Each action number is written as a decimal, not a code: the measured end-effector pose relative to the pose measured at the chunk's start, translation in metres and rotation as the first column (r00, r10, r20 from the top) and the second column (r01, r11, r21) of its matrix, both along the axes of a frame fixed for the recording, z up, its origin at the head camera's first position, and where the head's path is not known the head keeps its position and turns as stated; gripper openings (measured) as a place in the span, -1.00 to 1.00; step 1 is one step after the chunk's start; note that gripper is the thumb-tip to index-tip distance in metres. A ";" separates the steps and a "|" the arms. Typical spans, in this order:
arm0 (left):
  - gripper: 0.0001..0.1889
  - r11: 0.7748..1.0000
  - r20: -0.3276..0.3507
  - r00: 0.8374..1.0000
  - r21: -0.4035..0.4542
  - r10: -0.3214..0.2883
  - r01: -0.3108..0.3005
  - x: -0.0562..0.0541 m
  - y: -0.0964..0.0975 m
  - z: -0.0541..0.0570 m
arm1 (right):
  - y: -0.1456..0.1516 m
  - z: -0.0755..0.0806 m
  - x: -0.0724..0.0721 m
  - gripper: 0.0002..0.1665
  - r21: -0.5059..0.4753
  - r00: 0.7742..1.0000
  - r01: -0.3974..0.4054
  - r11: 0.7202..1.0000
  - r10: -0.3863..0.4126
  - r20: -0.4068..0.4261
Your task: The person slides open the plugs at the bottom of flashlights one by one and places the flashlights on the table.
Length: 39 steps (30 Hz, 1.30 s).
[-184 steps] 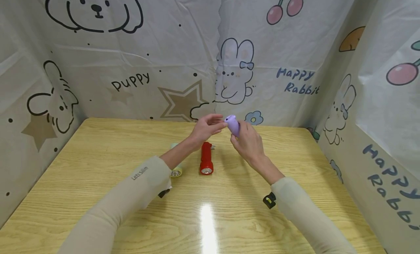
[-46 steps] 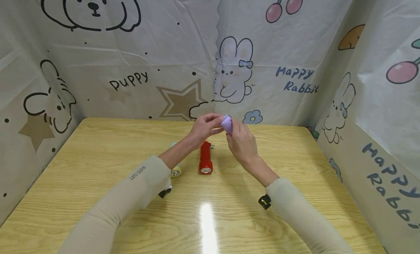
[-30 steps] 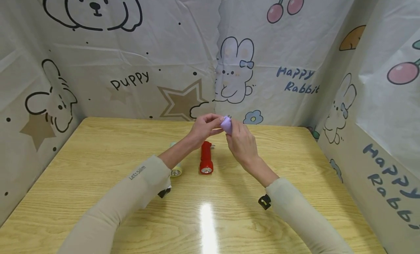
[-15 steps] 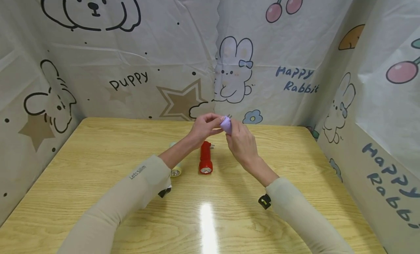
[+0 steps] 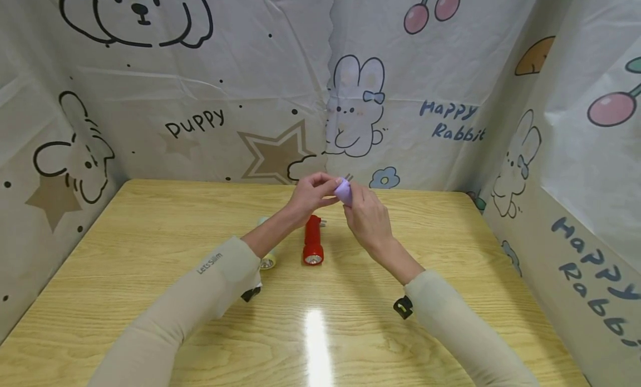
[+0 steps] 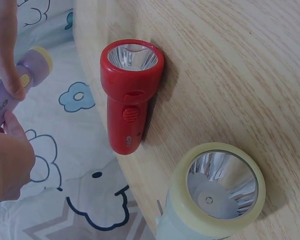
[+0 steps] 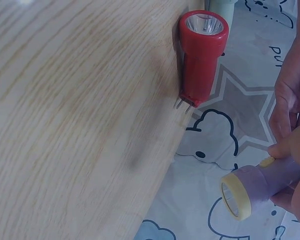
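Note:
A purple flashlight (image 5: 343, 192) with a yellow rim and yellow switch is held up beyond the red one. My right hand (image 5: 369, 217) grips its body, the thumb at the switch in the left wrist view. Fingers of my left hand (image 5: 311, 199) pinch its tail end. Thin metal prongs (image 5: 349, 177) stick out behind that end in the head view. A red flashlight (image 5: 312, 241) lies on the table below the hands, lens toward me, plug prongs at its far end. A pale green flashlight (image 6: 215, 190) with a cream rim is partly hidden by my left forearm in the head view.
The wooden table (image 5: 200, 331) ends at a far edge just below the raised hands. Printed cloth (image 5: 200, 87) hangs behind it and at both sides. Black wrist mounts (image 5: 403, 307) show at the cuffs.
Since the oldest frame, the purple flashlight has turned and shifted slightly left, and my left fingers have closed on its tail. Its metal prongs have come into sight. The other flashlights stay put.

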<state>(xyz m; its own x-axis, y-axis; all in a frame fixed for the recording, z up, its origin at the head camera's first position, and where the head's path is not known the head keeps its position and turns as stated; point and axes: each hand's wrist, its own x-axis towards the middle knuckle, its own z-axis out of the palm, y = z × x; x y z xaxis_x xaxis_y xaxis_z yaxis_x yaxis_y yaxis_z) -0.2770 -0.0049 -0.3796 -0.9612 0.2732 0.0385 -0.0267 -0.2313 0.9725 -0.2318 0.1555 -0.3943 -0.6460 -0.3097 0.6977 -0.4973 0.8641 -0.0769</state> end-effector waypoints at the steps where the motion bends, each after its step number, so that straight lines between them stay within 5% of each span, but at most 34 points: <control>1: -0.78 1.000 -0.002 1.000 -0.004 0.001 -0.001 0.000 0.000 0.000 | 0.000 0.000 0.000 -0.50 0.002 1.000 0.002 1.000 -0.002 0.001; 12: -0.78 0.999 -0.001 1.000 -0.036 0.014 -0.014 0.001 -0.001 0.001 | 0.000 -0.001 -0.001 -0.52 0.003 1.000 -0.004 1.000 0.003 0.023; 21: -0.79 1.000 0.030 0.999 0.018 0.015 -0.016 0.002 0.001 -0.001 | 0.001 0.000 0.001 -0.46 -0.004 0.998 -0.001 1.000 0.001 0.055; 39: -0.72 0.999 0.070 0.997 -0.031 -0.031 0.033 0.004 0.002 0.002 | 0.002 0.000 0.000 -0.48 -0.018 0.996 0.022 1.000 -0.020 0.085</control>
<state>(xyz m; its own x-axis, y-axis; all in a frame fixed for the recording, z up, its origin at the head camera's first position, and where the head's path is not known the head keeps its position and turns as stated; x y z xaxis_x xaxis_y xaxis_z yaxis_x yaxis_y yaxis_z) -0.2727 -0.0027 -0.3778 -0.9520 0.3038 -0.0373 -0.1013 -0.1979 0.9750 -0.2320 0.1579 -0.3942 -0.7092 -0.2827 0.6459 -0.4702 0.8723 -0.1345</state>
